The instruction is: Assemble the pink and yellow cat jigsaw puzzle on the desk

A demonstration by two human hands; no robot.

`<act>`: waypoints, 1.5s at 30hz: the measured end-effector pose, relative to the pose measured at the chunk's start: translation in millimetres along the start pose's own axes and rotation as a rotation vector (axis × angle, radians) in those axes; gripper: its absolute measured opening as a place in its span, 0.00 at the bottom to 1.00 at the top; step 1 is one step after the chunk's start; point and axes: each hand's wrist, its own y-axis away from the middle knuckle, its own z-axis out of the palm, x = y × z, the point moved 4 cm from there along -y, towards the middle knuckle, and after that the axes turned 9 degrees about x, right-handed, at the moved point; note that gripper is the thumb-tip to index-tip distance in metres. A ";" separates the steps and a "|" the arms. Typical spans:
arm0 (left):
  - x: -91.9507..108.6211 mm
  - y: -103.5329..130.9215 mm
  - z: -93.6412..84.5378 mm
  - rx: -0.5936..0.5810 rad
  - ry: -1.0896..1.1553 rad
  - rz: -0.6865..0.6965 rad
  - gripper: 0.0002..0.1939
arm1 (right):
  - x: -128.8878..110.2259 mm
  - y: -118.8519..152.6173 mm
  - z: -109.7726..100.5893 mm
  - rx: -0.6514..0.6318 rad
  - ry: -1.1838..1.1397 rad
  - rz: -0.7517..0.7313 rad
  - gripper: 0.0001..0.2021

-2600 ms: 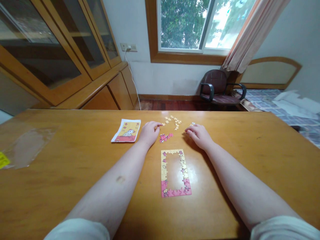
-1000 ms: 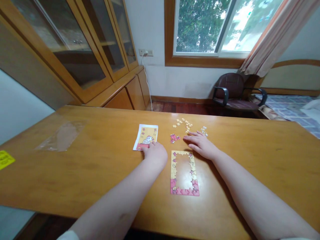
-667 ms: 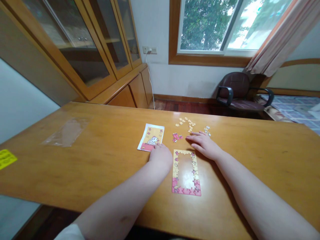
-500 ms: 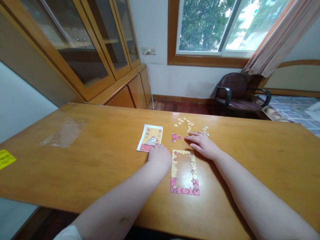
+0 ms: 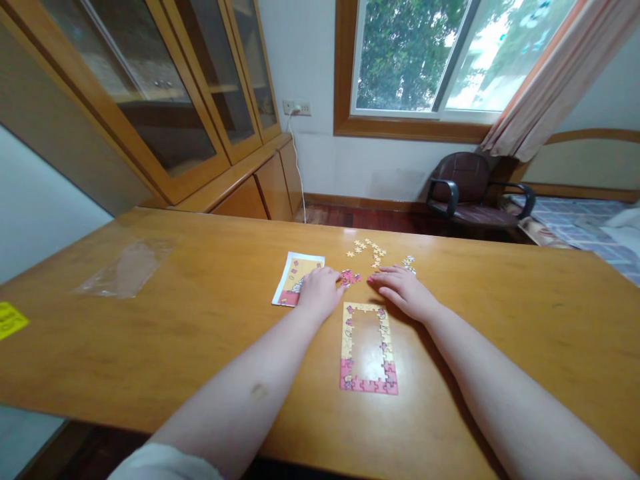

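Observation:
On a wooden table (image 5: 200, 347) lies a jigsaw frame (image 5: 368, 347), its yellow and pink border joined and the middle bare. My left hand (image 5: 320, 292) rests partly over a picture card (image 5: 293, 285), its fingers reaching the small pink cluster of pieces (image 5: 351, 277). My right hand (image 5: 405, 291) lies flat on the table just beyond the frame's far right corner, fingers spread and pointing left. Loose yellow pieces (image 5: 369, 251) are scattered farther out, and a few more pieces (image 5: 409, 262) sit by my right fingertips.
A clear plastic bag (image 5: 125, 268) lies at the table's left, a yellow note (image 5: 10, 319) near the left edge. Glass-door wooden cabinets (image 5: 165, 100) stand behind on the left. A dark office chair (image 5: 465, 193) is under the window, beyond the table.
My left hand went from the loose yellow pieces back to the card's near edge, then forward and right to the pink pieces. My right hand barely moved.

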 end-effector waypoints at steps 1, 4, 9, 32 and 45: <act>-0.7 -0.8 2.1 0.004 0.007 0.003 0.14 | 0.2 0.0 0.1 0.004 -0.003 -0.004 0.19; -0.6 -1.5 5.6 0.019 -0.002 0.018 0.13 | 0.3 0.0 0.3 0.014 -0.008 -0.009 0.19; 0.7 -1.5 3.0 0.005 -0.033 0.020 0.12 | -2.3 -0.9 -1.1 0.014 -0.026 -0.016 0.19; 7.4 4.7 -28.5 -0.122 0.797 -0.284 0.13 | -44.7 -2.2 -35.0 0.069 -0.413 0.575 0.11; 44.5 63.9 -11.1 -0.195 1.275 -0.385 0.12 | -82.0 32.6 9.1 0.292 -1.128 0.943 0.16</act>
